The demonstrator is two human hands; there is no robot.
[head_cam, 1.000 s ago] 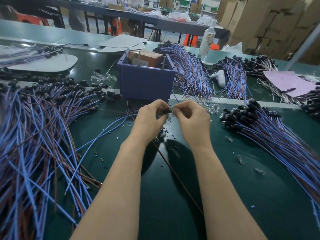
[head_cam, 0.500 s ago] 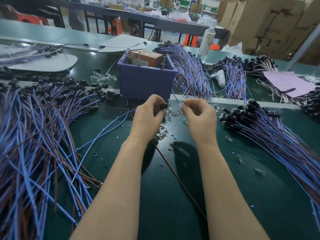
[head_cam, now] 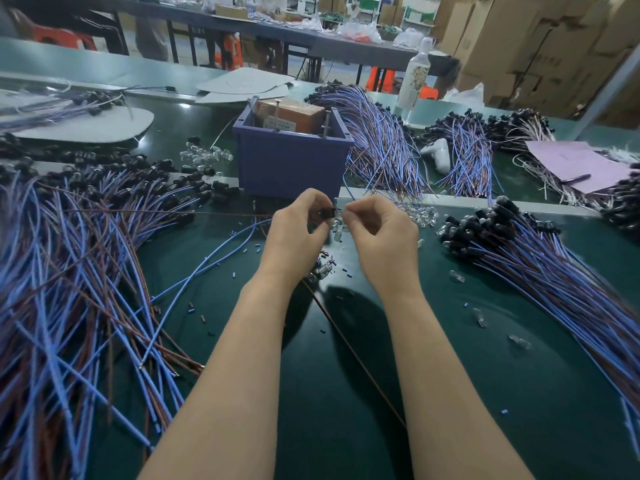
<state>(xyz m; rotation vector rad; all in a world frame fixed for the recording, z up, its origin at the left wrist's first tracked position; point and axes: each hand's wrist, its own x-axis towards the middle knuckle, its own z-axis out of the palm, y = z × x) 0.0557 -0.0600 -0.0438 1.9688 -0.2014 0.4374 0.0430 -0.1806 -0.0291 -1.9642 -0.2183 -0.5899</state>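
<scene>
My left hand [head_cam: 298, 233] pinches a small black socket [head_cam: 327, 213] whose brown wire [head_cam: 349, 344] and blue wire [head_cam: 207, 261] trail down over the green mat. My right hand [head_cam: 384, 233] is close beside it, thumb and forefinger pinching something tiny and clear, probably a small bulb [head_cam: 341, 212], right at the socket's mouth. Both hands hover just in front of the purple bin [head_cam: 294, 164]. Loose clear bulbs [head_cam: 420, 214] lie beyond my right hand.
A big spread of blue and brown wires with black sockets [head_cam: 69, 258] covers the left. A similar bundle [head_cam: 540, 258] fans out at right. More bundles [head_cam: 381, 143], a white bottle [head_cam: 414, 81], pink paper [head_cam: 578, 164] and a cardboard box in the bin stand behind.
My hands parted half a second ago, and now my right hand has come back to the socket held by my left. Both sit slightly closer to the bin.
</scene>
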